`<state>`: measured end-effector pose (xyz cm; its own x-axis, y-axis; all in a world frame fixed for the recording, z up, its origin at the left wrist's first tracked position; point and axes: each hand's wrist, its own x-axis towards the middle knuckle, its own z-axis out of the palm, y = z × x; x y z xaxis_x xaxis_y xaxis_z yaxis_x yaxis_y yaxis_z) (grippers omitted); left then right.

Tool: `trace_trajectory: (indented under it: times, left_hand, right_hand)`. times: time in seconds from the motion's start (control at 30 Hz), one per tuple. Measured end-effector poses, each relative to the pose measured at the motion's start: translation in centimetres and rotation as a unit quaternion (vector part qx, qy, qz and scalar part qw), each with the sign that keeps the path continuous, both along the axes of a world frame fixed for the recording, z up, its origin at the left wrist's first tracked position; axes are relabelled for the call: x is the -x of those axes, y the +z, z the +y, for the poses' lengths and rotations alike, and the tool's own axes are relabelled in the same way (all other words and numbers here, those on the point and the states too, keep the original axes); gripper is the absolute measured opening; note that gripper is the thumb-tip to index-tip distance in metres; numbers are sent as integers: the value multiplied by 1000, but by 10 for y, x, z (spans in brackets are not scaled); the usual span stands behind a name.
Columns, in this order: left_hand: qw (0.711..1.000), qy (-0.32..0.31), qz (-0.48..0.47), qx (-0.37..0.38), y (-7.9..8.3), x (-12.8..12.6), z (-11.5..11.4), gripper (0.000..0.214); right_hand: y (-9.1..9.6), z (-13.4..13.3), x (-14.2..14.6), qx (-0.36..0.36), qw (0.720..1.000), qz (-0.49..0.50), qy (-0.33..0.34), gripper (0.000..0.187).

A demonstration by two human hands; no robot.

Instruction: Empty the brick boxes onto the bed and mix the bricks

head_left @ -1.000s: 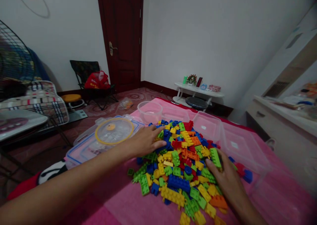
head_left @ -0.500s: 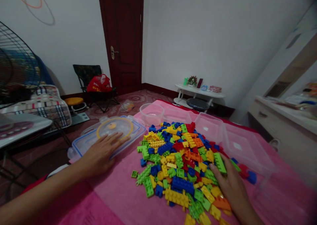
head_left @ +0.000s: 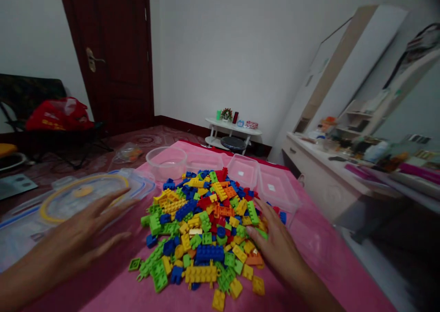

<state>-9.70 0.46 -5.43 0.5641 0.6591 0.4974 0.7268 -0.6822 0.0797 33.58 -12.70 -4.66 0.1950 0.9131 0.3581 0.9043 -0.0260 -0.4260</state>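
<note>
A heap of toy building bricks (head_left: pixel 206 225) in blue, green, yellow, red and orange lies spread on the pink tablecloth (head_left: pixel 113 289). My right hand (head_left: pixel 278 245) is at the heap's right side, its fingers apart and reaching over the edge bricks; a long green brick (head_left: pixel 252 212) is by the fingertips. I cannot tell whether the fingertips touch the bricks. To the left of the heap, my left hand (head_left: pixel 80 232) is open with fingers spread and nothing in it. It is in front of the stacked clear lids (head_left: pixel 140 183), partly covering them.
Behind the heap stand a round clear tub (head_left: pixel 167 163) and several clear rectangular containers, including one at the right (head_left: pixel 278 190). A dressing table (head_left: pixel 319 170) is on the right. Beyond the table are a low white stand (head_left: pixel 232 126) and a red bag (head_left: pixel 57 115) on a folding chair.
The view has turned right, so the scene sits further left. My left hand's fingers have spread, and it appears raised off the lids. My right hand remains at the heap's right edge.
</note>
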Motion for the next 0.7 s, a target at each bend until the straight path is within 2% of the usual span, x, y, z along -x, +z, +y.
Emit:
trace_trajectory:
  times: [0.03, 0.1, 0.17, 0.27, 0.37, 0.47, 0.53, 0.63, 0.7]
  left_hand:
    - [1000, -12, 0, -6, 5, -16, -8, 63]
    - [992, -128, 12, -17, 19, -54, -30, 65]
    - [969, -247, 3, -22, 33, -94, -55, 59]
    - [912, -407, 57, -12, 43, -156, -85, 41]
    - [859, -502, 76, -59, 33, -209, -99, 30]
    - [840, -519, 113, -111, 16, -245, -102, 22]
    - [862, -476, 131, -118, 7, -258, -99, 19]
    - [907, -393, 138, -64, 1, -268, -94, 21]
    - [915, -381, 129, -25, -2, -271, -93, 21]
  right_hand:
    - [8, -9, -2, -13, 999, -40, 1, 58]
    - [19, -26, -12, -43, 992, -114, -11, 48]
    - [21, -42, -28, -58, 983, -170, -47, 45]
    - [8, -63, -55, -25, 971, -213, -100, 45]
    - [-9, -83, -76, 35, 969, -216, -115, 38]
    - [-14, -102, -91, 59, 963, -229, -131, 30]
    - [-10, -113, -100, 50, 955, -251, -148, 31]
    - [-1, -129, -105, 1, 949, -272, -161, 32]
    - [8, -144, -95, -22, 950, -270, -159, 36]
